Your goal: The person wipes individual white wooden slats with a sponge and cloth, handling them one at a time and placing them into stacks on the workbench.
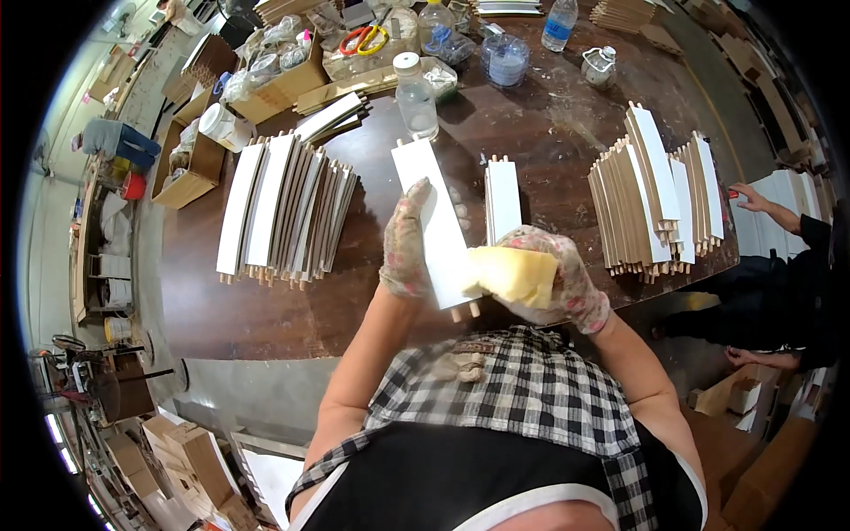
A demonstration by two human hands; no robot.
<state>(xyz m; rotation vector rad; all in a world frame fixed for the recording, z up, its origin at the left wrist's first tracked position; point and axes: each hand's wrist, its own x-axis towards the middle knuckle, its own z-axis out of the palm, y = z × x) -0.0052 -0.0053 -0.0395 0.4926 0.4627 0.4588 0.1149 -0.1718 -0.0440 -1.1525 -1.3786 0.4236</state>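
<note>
we see our left hand [405,241], in a patterned glove, lying along the left edge of a white curved panel [436,221] with its fingers stretched up the board and curled around the edge, so it grips the panel. the panel rests lengthwise on the dark brown table [266,310], near the front edge, with 2 wooden dowels sticking out of its near end. our right hand [560,274], gloved the same way, is closed around a yellow sponge [513,274] and presses it onto the near right corner of the panel.

just right of the panel lies a second white panel [503,199], apart from the first. to the left a row of panels [283,208] leans side by side, white faces and brown edges showing. to the right stands another stack of panels [660,199], fanned out. behind the held panel stands a clear plastic bottle [415,96] with a white cap. farther back sit scissors [364,38] with red and yellow handles and cardboard boxes [199,164]. at the right rim another person's hand [748,196] reaches toward white boards.
</note>
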